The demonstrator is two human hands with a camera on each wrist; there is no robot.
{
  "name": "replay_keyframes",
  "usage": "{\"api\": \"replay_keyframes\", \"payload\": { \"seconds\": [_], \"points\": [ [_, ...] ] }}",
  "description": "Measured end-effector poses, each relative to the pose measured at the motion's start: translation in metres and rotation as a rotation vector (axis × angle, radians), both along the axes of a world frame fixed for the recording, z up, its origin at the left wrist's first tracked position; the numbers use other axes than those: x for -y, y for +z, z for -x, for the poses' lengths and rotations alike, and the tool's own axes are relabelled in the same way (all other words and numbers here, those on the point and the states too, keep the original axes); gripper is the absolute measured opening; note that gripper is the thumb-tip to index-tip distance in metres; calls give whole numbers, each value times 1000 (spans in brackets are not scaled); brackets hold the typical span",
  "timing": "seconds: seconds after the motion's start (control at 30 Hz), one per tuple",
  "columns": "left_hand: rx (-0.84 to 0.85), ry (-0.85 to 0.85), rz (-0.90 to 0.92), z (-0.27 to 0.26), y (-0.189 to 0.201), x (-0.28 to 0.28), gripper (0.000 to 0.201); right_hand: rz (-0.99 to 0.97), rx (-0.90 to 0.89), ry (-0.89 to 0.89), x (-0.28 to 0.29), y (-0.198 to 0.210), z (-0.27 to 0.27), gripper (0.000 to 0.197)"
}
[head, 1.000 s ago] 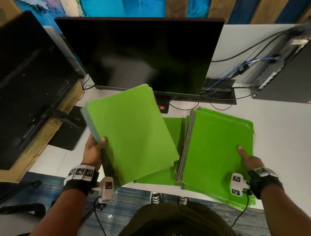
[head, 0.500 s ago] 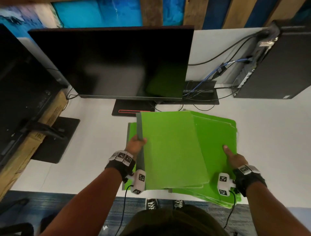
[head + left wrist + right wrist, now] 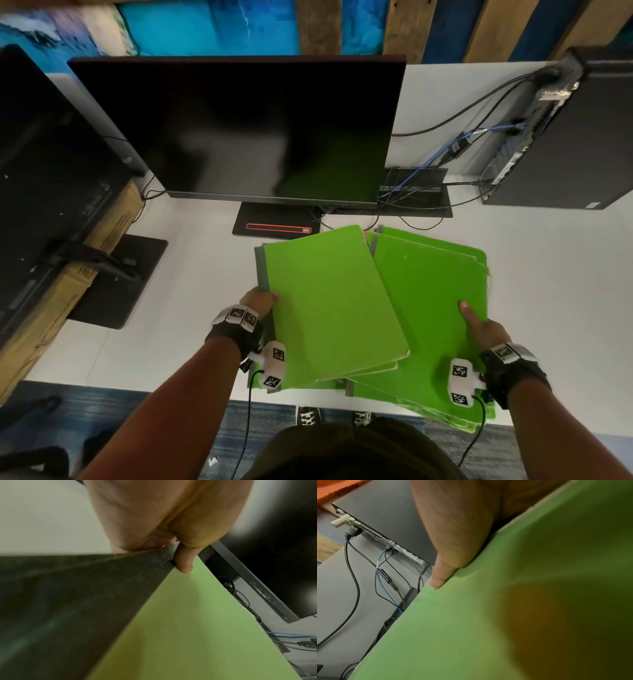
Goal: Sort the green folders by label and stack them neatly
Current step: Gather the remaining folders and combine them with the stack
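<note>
A bundle of green folders with a grey spine lies over the left part of a wider green folder pile on the white desk. My left hand grips the bundle's grey spine edge, thumb on top; the left wrist view shows the thumb pressed on the green cover. My right hand holds the right edge of the lower pile, thumb on top; in the right wrist view the thumb lies on the green cover. The remaining fingers of both hands are hidden under the folders.
A dark monitor on a black base stands just behind the folders. A computer tower with cables is at the back right. Another screen and a cardboard box sit at the left.
My left hand carried its folder bundle from the left, to the right and down onto the pile. The right hand kept its hold on the pile's right edge.
</note>
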State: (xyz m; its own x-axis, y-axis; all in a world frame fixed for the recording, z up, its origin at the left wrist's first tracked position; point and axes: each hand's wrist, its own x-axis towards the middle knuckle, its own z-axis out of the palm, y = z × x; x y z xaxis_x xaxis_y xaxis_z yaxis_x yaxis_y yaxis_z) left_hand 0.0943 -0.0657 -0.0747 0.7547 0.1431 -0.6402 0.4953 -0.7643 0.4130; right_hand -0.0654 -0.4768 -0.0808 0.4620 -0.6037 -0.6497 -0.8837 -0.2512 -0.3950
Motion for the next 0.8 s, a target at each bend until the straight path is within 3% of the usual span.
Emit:
{"api": "replay_keyframes", "payload": {
  "seconds": [0.13,0.23,0.43,0.57,0.8],
  "points": [
    [151,262,359,6,-3,-16,26,-3,-11,3,1,0,-1,73],
    [240,313,581,16,6,-24,24,-1,-22,9,1,1,-2,71],
    [395,312,636,25,30,-34,22,-2,-23,-4,0,2,-1,83],
    [497,299,667,20,53,-44,25,3,-28,-5,-4,4,-1,78],
    [670,206,770,6,118,-63,50,-1,-30,-26,-5,4,-1,85]
  ]
}}
